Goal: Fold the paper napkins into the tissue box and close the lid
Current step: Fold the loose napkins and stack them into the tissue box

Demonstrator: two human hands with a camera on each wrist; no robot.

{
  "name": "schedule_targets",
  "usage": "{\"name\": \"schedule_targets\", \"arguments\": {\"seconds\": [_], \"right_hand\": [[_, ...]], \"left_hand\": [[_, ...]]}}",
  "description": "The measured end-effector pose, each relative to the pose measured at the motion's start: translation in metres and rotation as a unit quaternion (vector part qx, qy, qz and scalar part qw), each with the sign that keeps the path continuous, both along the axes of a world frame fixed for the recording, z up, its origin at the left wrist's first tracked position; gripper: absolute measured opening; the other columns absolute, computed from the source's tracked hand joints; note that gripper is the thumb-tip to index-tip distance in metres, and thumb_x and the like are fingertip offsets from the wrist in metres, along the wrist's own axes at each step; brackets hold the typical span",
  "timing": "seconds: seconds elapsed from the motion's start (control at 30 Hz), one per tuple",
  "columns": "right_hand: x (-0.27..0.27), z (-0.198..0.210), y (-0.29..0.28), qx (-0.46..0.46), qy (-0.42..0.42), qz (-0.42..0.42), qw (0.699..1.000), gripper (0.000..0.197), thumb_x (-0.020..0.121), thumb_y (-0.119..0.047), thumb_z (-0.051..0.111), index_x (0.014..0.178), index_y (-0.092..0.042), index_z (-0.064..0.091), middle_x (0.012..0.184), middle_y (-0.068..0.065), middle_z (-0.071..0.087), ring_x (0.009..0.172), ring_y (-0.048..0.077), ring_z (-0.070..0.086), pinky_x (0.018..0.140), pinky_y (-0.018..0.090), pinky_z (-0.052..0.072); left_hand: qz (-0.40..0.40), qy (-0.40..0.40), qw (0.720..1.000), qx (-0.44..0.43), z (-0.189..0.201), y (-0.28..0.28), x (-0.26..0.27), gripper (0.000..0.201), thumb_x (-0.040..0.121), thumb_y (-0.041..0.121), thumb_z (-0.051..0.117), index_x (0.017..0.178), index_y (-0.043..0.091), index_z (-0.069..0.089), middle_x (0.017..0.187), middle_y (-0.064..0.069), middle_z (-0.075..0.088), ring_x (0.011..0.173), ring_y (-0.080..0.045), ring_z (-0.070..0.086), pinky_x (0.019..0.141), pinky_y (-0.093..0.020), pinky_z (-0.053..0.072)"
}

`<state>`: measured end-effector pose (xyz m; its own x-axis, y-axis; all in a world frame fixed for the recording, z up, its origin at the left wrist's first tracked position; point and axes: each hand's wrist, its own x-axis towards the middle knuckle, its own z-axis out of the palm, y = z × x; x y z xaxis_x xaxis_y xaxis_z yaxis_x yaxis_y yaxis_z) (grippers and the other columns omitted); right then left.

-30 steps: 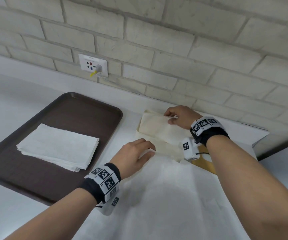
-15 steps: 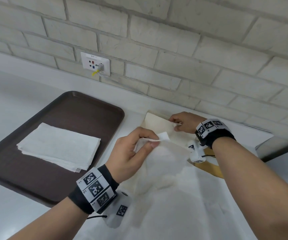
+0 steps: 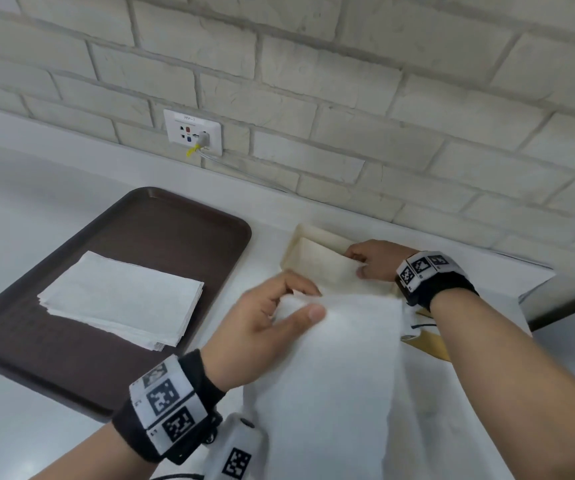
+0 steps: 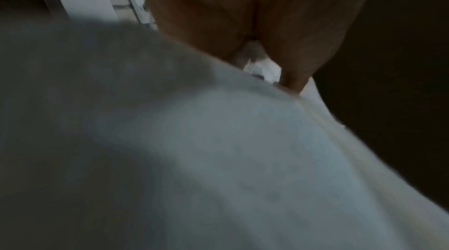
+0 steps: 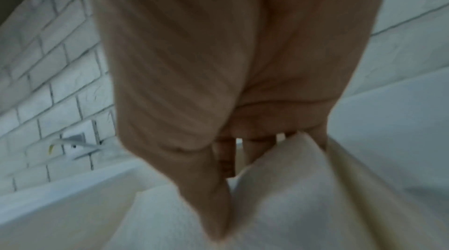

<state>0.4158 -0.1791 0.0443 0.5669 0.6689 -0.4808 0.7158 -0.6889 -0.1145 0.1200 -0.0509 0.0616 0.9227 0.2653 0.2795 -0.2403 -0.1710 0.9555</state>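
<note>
A cream tissue box [image 3: 308, 233] stands open against the wall, with folded napkin layers inside. My left hand [image 3: 268, 327] pinches the top corner of a white paper napkin [image 3: 341, 358] between thumb and fingers and holds it lifted over the box's near side. In the left wrist view the napkin [image 4: 218, 158] fills the picture below the left hand [image 4: 267, 58]. My right hand [image 3: 370, 261] grips a folded napkin edge [image 3: 331, 268] inside the box. In the right wrist view the right hand [image 5: 226, 177] has its thumb and fingers round a napkin fold [image 5: 279, 187].
A brown tray [image 3: 161, 237] on the left carries a stack of folded white napkins [image 3: 119, 299]. A wall socket [image 3: 192, 131] with a plug sits above it on the brick wall. A tan lid piece [image 3: 431, 344] shows under my right forearm. The white counter ends at the right.
My left hand took hold of the napkin's corner, lifted it off the counter and carried it toward the box. My right hand stayed holding the fold in the box.
</note>
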Motion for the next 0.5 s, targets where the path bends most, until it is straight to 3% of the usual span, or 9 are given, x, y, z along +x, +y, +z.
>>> {"name": "schedule_targets", "arguments": {"seconds": [0.07,0.13,0.23,0.3,0.5], "right_hand": [[-0.001,-0.001,-0.001,-0.027,-0.01,-0.003,1.0,0.049,0.095,-0.019,0.065,0.141,-0.026,0.051,0.133,-0.003,0.054,0.12,0.022,0.056,0.101,0.034,0.046],[0.0,0.0,0.0,-0.024,-0.015,0.005,1.0,0.045,0.094,-0.011,0.061,0.136,-0.026,0.055,0.129,-0.001,0.058,0.117,0.024,0.058,0.099,0.035,0.048],[0.0,0.003,0.003,0.011,-0.013,0.01,1.0,0.034,0.093,-0.005,0.058,0.12,-0.024,0.065,0.118,-0.001,0.065,0.109,0.026,0.063,0.096,0.04,0.051],[0.0,0.004,0.005,0.022,-0.004,0.009,1.0,0.032,0.092,-0.005,0.06,0.118,-0.024,0.066,0.118,0.0,0.066,0.107,0.025,0.062,0.096,0.041,0.051],[0.001,0.003,0.004,0.003,-0.006,0.014,1.0,0.045,0.092,-0.006,0.066,0.133,-0.024,0.062,0.121,-0.005,0.063,0.106,0.017,0.06,0.09,0.027,0.044]], "left_hand": [[-0.024,0.08,0.996,0.036,-0.021,0.0,0.002,0.008,0.091,0.045,0.069,0.094,0.038,0.064,0.088,0.008,0.071,0.077,-0.012,0.064,0.071,-0.031,0.053],[-0.034,0.135,0.989,0.052,-0.034,0.0,0.001,0.017,0.092,0.053,0.065,0.096,0.037,0.063,0.087,-0.003,0.071,0.07,-0.022,0.063,0.066,-0.039,0.053],[-0.05,0.152,0.985,0.069,-0.041,0.002,0.0,0.007,0.099,0.043,0.066,0.096,0.037,0.064,0.083,0.008,0.07,0.066,-0.006,0.06,0.061,-0.026,0.049],[-0.059,0.156,0.982,0.085,-0.043,0.003,0.0,0.005,0.101,0.035,0.066,0.096,0.036,0.064,0.079,0.016,0.068,0.062,-0.001,0.056,0.059,-0.018,0.043],[-0.067,0.161,0.981,0.089,-0.042,0.002,0.003,0.002,0.102,0.029,0.065,0.1,0.027,0.065,0.075,0.027,0.062,0.055,0.001,0.053,0.055,-0.011,0.037]]}}
